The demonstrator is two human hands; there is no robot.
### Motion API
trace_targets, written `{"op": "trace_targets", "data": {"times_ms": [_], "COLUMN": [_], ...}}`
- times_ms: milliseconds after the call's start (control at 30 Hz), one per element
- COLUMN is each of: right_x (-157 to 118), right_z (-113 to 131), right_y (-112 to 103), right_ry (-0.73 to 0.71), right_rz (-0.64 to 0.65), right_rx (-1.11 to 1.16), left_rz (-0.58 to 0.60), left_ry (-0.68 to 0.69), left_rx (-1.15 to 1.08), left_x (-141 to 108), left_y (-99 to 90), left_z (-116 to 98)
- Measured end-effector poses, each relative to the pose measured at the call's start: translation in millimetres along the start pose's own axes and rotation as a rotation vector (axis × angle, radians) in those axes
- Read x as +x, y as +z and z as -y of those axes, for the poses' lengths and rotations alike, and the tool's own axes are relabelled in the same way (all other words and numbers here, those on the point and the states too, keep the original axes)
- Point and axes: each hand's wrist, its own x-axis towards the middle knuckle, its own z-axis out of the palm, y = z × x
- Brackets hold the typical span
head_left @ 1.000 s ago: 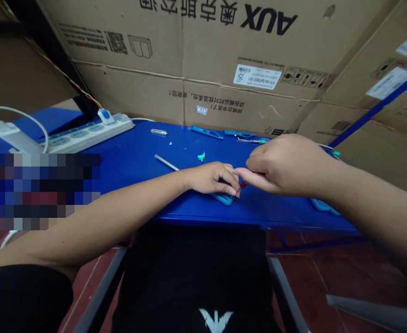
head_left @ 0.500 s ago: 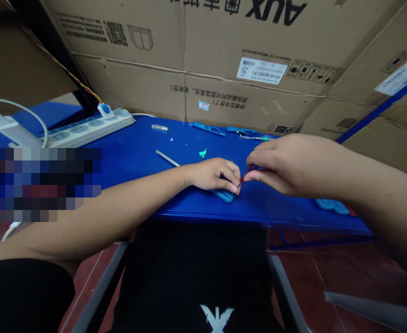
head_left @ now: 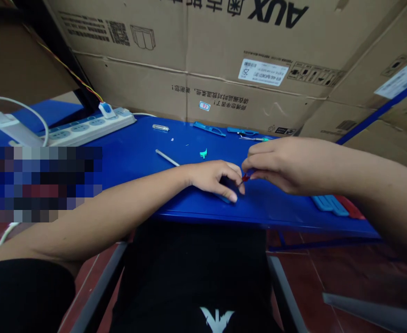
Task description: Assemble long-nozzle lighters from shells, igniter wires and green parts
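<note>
My left hand [head_left: 219,179] rests low over the blue table, its thumb and fingers apart, partly covering a light blue flat piece [head_left: 224,199]. Just right of it, my right hand [head_left: 271,164] pinches a small red and dark tool [head_left: 246,177], whose thin tip points toward my left fingertips. Whether the left fingers touch that tip cannot be made out. Behind my left hand lie a clear rod [head_left: 167,157] and a small green piece [head_left: 203,153].
Blue plastic pieces [head_left: 209,129] and a clear tube [head_left: 161,127] lie near the cardboard box [head_left: 148,88]. A white power strip [head_left: 92,125] stands at left. Light blue pieces [head_left: 329,205] and a red piece [head_left: 351,206] sit at the front right edge.
My left thumb has moved away from the fingers and down, opening the pinch. The tool in my right hand has shifted slightly, and less of the light blue piece shows.
</note>
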Motion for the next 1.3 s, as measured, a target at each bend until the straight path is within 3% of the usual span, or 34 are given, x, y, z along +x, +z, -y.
{"op": "trace_targets", "data": {"times_ms": [167, 367, 567, 900, 1133, 1300], "right_x": [6.6, 13.6, 15.2, 14.9, 14.6, 17.6], "right_z": [1.3, 1.1, 1.6, 4.1, 5.8, 9.3], "right_y": [-0.9, -5.1, -0.9, 1.0, 1.8, 1.0], "right_ry": [-0.070, -0.159, 0.012, 0.159, 0.208, 0.161], "right_rz": [0.029, 0.057, 0.026, 0.037, 0.035, 0.055], "right_rx": [-0.017, -0.021, 0.000, -0.006, -0.042, -0.018], "left_rz": [0.050, 0.079, 0.097, 0.098, 0.107, 0.104], "left_ry": [-0.038, -0.143, -0.198, -0.208, -0.221, -0.218], "left_rx": [0.177, 0.140, 0.130, 0.120, 0.125, 0.108], "left_x": [-3.2, -7.1, -4.8, -5.3, -4.6, -5.3], "left_y": [-2.4, -6.8, -6.1, -6.6, -7.0, -5.6], "left_z": [-3.5, -1.6, -3.8, -4.4, -6.7, -3.2]}}
